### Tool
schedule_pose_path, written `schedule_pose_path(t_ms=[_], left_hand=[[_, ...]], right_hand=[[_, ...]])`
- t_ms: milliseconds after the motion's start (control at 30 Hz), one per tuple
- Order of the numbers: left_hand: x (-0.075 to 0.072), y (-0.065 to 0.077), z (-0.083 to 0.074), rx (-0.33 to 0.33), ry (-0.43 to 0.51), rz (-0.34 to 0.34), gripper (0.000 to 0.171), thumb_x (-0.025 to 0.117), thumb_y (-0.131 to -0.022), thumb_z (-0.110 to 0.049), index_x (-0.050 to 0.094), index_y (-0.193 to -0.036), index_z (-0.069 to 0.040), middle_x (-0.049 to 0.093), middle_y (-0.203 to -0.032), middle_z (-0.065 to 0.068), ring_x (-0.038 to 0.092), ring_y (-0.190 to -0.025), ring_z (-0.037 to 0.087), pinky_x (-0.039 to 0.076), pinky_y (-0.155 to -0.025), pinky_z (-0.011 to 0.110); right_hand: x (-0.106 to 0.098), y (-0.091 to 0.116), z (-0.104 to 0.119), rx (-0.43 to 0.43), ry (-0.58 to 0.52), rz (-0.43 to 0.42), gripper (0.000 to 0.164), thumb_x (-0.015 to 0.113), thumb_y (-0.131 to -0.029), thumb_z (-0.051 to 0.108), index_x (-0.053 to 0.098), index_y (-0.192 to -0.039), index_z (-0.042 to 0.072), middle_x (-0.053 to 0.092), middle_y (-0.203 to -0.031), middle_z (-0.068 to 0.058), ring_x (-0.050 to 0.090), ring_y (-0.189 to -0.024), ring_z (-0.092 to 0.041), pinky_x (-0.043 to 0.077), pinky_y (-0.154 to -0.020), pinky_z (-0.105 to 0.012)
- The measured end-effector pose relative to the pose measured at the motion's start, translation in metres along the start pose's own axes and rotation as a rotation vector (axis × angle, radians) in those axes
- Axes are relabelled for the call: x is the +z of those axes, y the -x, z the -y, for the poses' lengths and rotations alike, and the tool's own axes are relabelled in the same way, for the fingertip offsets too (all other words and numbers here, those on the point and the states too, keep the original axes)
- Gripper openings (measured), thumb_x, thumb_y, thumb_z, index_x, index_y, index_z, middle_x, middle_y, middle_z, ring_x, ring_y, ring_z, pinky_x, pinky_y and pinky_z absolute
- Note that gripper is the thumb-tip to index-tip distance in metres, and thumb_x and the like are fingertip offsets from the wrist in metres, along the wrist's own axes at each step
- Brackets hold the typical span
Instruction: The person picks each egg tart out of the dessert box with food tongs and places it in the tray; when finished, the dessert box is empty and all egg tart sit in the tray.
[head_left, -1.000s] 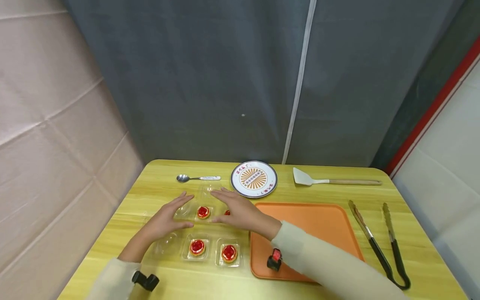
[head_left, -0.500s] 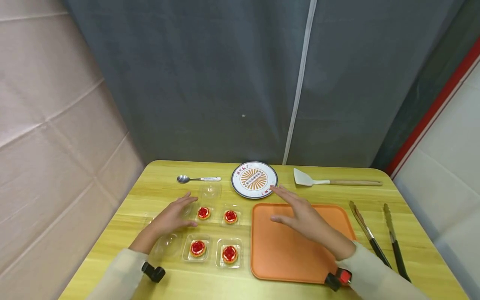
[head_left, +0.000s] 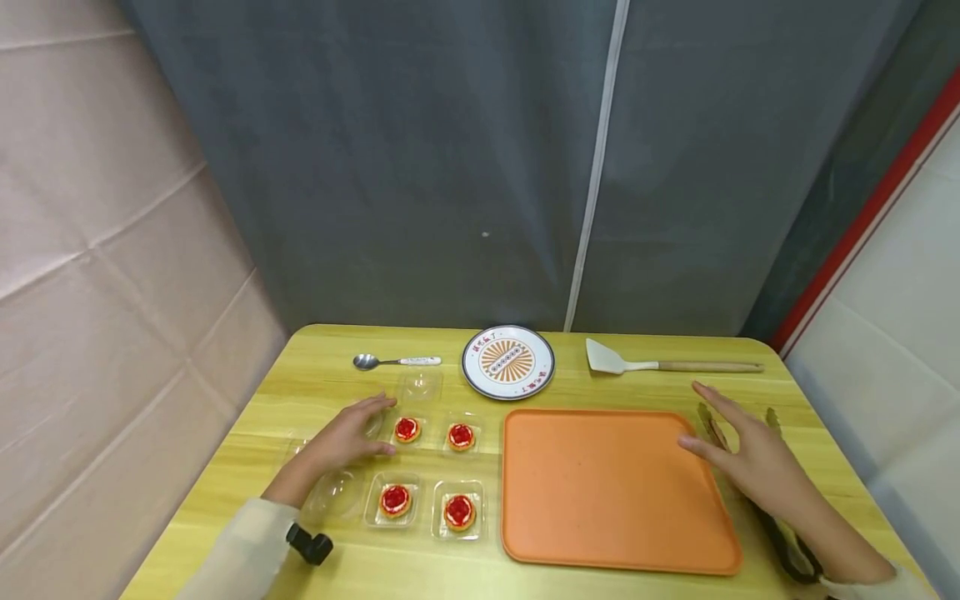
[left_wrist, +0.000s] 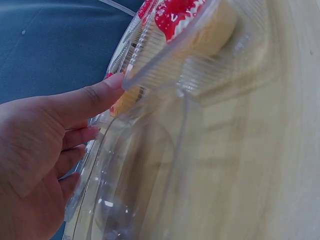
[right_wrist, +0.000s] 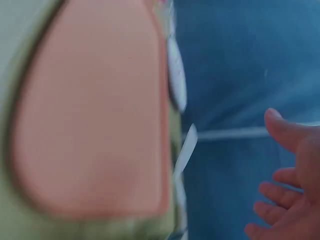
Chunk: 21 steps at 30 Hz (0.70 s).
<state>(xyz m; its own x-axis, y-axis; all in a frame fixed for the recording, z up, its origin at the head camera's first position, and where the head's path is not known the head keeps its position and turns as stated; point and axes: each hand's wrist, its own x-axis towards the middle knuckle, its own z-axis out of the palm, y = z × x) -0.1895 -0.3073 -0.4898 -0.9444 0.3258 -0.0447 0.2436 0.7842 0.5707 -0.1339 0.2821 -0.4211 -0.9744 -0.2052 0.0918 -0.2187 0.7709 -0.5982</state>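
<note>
— Resting flat, the left hand [head_left: 341, 440] touches the clear tray [head_left: 420, 387] of tarts [head_left: 407, 429], fingers straight.
— And the right hand [head_left: 753, 457]?
— Spread, holding nothing, over the tongs [head_left: 780, 533] beside the orange tray [head_left: 611, 492].

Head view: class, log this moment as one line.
left hand: on clear tart box | right hand: open above tongs | tray: bare

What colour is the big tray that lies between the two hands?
The tray is plain orange, without pattern. The head view shows it best.
</note>
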Motion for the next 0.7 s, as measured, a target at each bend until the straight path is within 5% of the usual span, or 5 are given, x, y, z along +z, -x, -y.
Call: schedule_pose_path(t_ms=[167, 367, 600, 700], left_hand=[[0.000, 0.002, 0.000, -0.014, 0.025, -0.008, 0.088, 0.088, -0.080, -0.034, 0.048, -0.153, -0.005, 0.034, -0.163, 0.023, 0.033, -0.148, 0.047, 0.028, -0.121, 0.063], [0.001, 0.004, 0.001, -0.007, 0.040, -0.027, 0.084, 0.088, -0.082, -0.033, 0.050, -0.152, -0.005, 0.038, -0.161, 0.023, 0.035, -0.148, 0.046, 0.028, -0.121, 0.063], [0.002, 0.005, 0.000, 0.010, 0.055, -0.023, 0.081, 0.087, -0.083, -0.030, 0.050, -0.152, -0.006, 0.036, -0.162, 0.023, 0.034, -0.149, 0.046, 0.028, -0.121, 0.063], [0.002, 0.004, 0.000, 0.011, 0.058, -0.021, 0.081, 0.087, -0.083, -0.030, 0.051, -0.151, -0.006, 0.036, -0.163, 0.023, 0.034, -0.149, 0.046, 0.028, -0.122, 0.062]], right_hand=[[-0.009, 0.014, -0.048, 0.161, 0.061, 0.058, 0.098, 0.066, -0.099, 0.049, 0.013, -0.163, -0.003, 0.022, -0.156, -0.045, 0.027, -0.133, -0.072, 0.036, -0.092, -0.083], [-0.005, 0.025, -0.096, 0.255, 0.140, 0.130, 0.112, 0.062, -0.100, 0.054, 0.000, -0.151, -0.024, 0.019, -0.144, -0.058, 0.029, -0.126, -0.074, 0.040, -0.092, -0.080], [0.010, 0.028, -0.118, 0.299, 0.143, 0.154, 0.123, 0.064, -0.096, 0.061, -0.005, -0.150, -0.025, 0.027, -0.137, -0.060, 0.046, -0.115, -0.072, 0.055, -0.075, -0.064], [0.014, 0.028, -0.118, 0.319, 0.179, 0.139, 0.128, 0.065, -0.093, 0.065, -0.006, -0.148, -0.026, 0.024, -0.136, -0.061, 0.043, -0.115, -0.073, 0.054, -0.077, -0.067]])
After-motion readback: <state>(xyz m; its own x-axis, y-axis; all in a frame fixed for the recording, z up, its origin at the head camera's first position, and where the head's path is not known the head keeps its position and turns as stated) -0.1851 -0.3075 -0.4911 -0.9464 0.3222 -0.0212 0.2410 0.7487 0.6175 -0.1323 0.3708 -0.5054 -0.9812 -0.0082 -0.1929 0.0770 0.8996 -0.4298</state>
